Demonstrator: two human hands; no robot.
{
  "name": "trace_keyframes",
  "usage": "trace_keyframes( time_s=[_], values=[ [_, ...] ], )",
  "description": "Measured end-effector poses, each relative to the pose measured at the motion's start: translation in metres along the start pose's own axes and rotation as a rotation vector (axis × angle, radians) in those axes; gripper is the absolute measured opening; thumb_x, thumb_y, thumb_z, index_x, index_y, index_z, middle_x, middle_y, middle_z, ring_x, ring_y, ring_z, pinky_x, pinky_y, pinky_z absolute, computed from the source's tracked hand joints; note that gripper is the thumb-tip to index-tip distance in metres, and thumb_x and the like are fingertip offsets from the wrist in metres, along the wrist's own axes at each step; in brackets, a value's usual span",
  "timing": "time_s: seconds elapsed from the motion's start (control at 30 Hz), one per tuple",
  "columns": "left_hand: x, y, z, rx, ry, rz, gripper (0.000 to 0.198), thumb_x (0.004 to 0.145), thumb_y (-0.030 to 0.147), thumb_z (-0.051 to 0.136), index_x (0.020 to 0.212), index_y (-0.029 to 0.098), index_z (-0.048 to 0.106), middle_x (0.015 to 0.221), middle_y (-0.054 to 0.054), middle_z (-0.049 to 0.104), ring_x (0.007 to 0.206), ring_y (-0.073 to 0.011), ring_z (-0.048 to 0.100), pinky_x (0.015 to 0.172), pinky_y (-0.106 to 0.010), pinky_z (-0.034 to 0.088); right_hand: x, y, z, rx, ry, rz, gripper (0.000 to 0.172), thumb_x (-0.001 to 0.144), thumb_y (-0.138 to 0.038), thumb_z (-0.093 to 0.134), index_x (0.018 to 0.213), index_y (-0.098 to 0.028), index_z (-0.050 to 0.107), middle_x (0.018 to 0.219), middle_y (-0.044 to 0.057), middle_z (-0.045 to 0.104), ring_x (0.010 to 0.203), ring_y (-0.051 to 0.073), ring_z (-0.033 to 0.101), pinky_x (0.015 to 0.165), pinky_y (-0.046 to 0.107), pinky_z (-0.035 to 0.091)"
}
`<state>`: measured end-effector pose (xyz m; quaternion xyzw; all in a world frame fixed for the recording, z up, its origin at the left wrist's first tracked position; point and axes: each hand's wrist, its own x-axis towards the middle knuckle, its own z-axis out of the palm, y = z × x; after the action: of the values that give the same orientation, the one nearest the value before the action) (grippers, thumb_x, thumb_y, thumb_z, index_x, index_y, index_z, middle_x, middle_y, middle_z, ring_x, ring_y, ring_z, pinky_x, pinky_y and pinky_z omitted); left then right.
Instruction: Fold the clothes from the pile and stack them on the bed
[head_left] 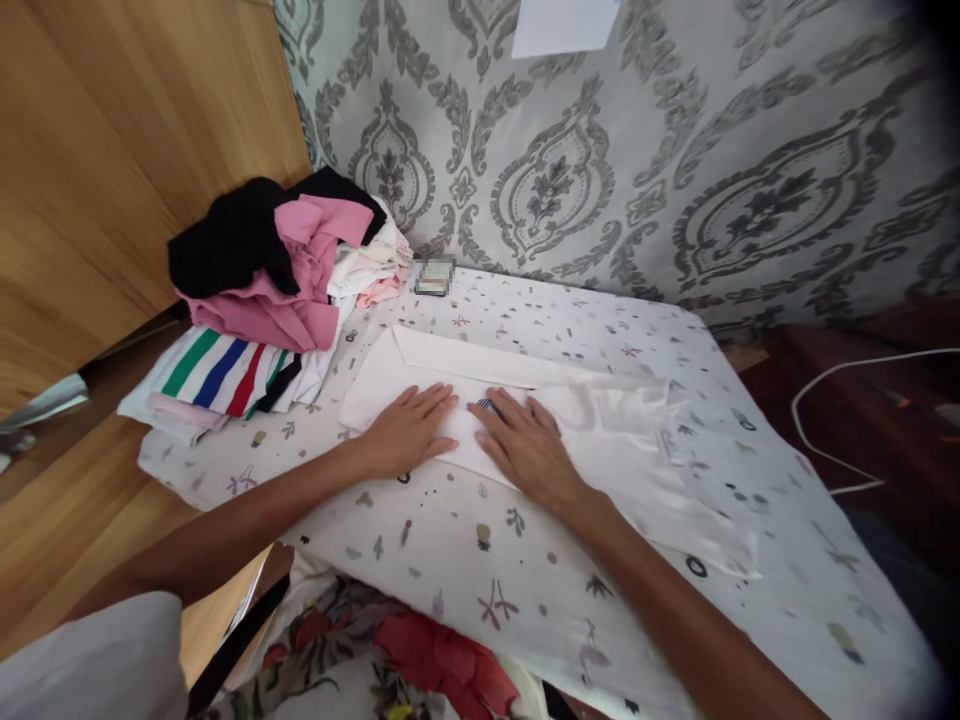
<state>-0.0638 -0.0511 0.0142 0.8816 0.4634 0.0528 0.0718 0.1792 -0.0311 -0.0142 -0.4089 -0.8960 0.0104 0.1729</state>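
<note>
A white garment (525,385) lies partly folded on the patterned sheet (525,560) that covers the table. My left hand (409,428) rests flat on its near left part, fingers stretched out. Beside it, my right hand (525,440) also presses flat on the cloth, fingers spread. A small dark striped tag (489,405) shows between the two hands. Neither hand holds anything.
A heap of clothes (277,270) in black, pink and white sits at the table's far left, on a folded striped piece (225,372). A small dark object (434,276) lies by the patterned wall. A white cable (825,380) runs over the dark floor at right. Floral fabric (420,650) hangs below the table's near edge.
</note>
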Motion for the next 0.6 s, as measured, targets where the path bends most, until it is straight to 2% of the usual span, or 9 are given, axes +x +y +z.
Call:
trace_keyframes(
  time_s=[0.07,0.13,0.27,0.37,0.5,0.6],
  values=[
    [-0.007,-0.009,0.007,-0.001,-0.043,-0.015,0.075,0.100,0.063,0.023,0.158,0.015,0.021,0.165,-0.015,0.022,0.154,-0.0236,0.014,0.124,-0.044,0.010,0.000,0.001,0.005,-0.008,-0.023,0.009,0.045,0.103,-0.038,0.036,0.142,-0.022,0.054,0.153,0.017,0.046,0.143,0.034,0.040,0.113,0.062,0.030],
    [-0.018,-0.020,0.008,0.028,-0.054,-0.051,0.081,0.098,0.068,0.022,0.159,0.015,0.018,0.166,-0.015,0.019,0.154,-0.0254,0.012,0.124,-0.047,0.008,0.001,0.002,0.005,-0.008,-0.032,0.025,0.045,0.103,-0.038,0.037,0.142,-0.022,0.054,0.154,0.017,0.045,0.144,0.033,0.038,0.114,0.061,0.030],
    [-0.041,-0.036,0.004,0.117,-0.028,-0.095,0.082,0.097,0.068,0.023,0.158,0.013,0.022,0.165,-0.017,0.021,0.153,-0.0286,0.018,0.123,-0.050,0.015,0.001,-0.006,-0.008,0.005,-0.078,0.052,0.043,0.103,-0.035,0.041,0.141,-0.019,0.054,0.154,0.018,0.045,0.144,0.033,0.038,0.115,0.060,0.030],
    [-0.049,-0.043,0.007,0.159,0.018,-0.082,0.084,0.096,0.070,0.025,0.157,0.012,0.025,0.163,-0.018,0.026,0.151,-0.0312,0.023,0.121,-0.052,0.021,-0.007,-0.013,-0.022,0.037,-0.064,0.030,0.040,0.102,-0.029,0.045,0.139,-0.019,0.055,0.152,0.017,0.046,0.145,0.029,0.038,0.118,0.057,0.028],
    [-0.037,-0.037,0.007,0.182,0.088,-0.014,0.090,0.092,0.074,0.029,0.159,0.015,0.021,0.162,-0.018,0.030,0.150,-0.0354,0.027,0.120,-0.056,0.024,-0.038,-0.009,-0.042,0.058,0.032,0.046,0.035,0.102,-0.024,0.043,0.132,-0.020,0.060,0.148,0.014,0.052,0.140,0.025,0.044,0.117,0.052,0.032],
    [-0.005,-0.007,-0.004,0.146,0.061,0.109,0.087,0.094,0.070,0.030,0.161,0.016,0.012,0.165,-0.014,0.021,0.152,-0.0319,0.021,0.123,-0.051,0.018,-0.068,0.000,-0.053,0.040,0.093,0.167,0.034,0.100,-0.020,0.043,0.128,-0.019,0.063,0.142,0.016,0.057,0.136,0.027,0.049,0.113,0.054,0.037]
  ],
)
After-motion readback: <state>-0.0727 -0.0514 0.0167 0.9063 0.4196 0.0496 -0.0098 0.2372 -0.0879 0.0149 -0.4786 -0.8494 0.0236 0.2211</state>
